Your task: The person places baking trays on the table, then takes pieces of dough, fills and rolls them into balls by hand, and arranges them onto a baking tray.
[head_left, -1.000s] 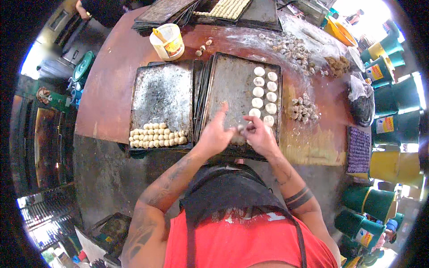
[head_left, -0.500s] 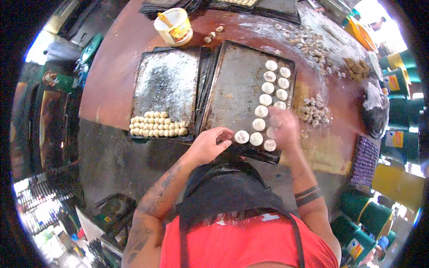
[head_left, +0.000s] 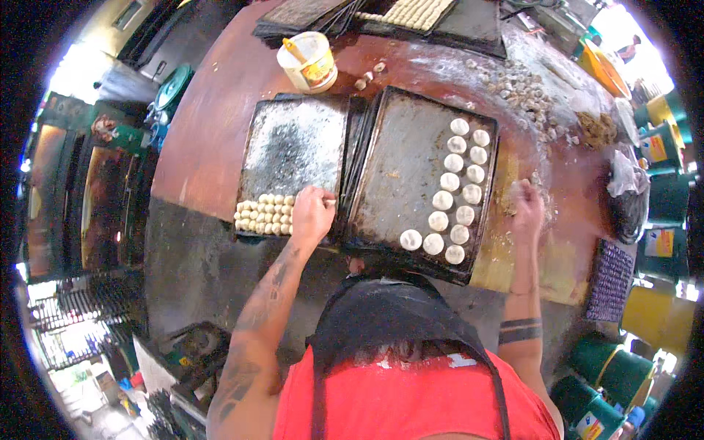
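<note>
My left hand reaches over the left dark tray, fingers pinched round a pale dough ball at the right end of the packed rows of small balls. The right tray carries flattened white dough rounds in two columns along its right side, plus one round at bottom left of them. Beyond that tray's right edge, my right hand is blurred over a small heap of powdery brownish pieces, largely covering it; its fingers are too smeared to read.
A white bucket with a yellow utensil stands behind the trays. Stacked trays lie at the back, scattered lumps at back right. A dark bag, a purple tray and green containers line the right; a distant person shows beyond.
My left hand has moved left and up from the right tray to the small dough balls. My right hand has swung right off the rounds, which gained some at the tray's front.
</note>
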Demonstrator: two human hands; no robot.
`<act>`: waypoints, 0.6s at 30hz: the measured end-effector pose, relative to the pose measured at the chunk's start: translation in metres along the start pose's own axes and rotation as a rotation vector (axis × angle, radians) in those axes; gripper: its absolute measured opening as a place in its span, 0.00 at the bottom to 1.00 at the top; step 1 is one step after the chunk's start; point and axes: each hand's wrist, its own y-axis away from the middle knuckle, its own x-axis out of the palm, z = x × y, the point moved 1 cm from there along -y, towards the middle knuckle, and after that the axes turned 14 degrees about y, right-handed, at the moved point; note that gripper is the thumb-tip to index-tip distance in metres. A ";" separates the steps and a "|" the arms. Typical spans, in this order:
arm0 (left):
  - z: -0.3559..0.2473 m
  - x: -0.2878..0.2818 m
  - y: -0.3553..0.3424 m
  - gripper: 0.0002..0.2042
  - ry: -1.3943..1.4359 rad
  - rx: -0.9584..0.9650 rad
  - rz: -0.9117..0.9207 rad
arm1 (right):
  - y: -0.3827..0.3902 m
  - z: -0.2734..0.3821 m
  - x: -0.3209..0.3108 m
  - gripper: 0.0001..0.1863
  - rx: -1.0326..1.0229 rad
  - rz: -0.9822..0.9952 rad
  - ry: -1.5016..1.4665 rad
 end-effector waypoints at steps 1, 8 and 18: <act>-0.014 0.000 -0.007 0.07 0.290 0.023 -0.160 | 0.017 0.016 0.018 0.16 -0.051 0.156 0.074; -0.131 0.024 -0.036 0.17 1.537 -0.400 0.349 | 0.099 0.091 0.138 0.14 -0.575 0.462 0.498; -0.166 0.006 -0.034 0.18 1.595 -0.221 0.470 | 0.098 0.114 0.131 0.25 -0.447 0.373 0.646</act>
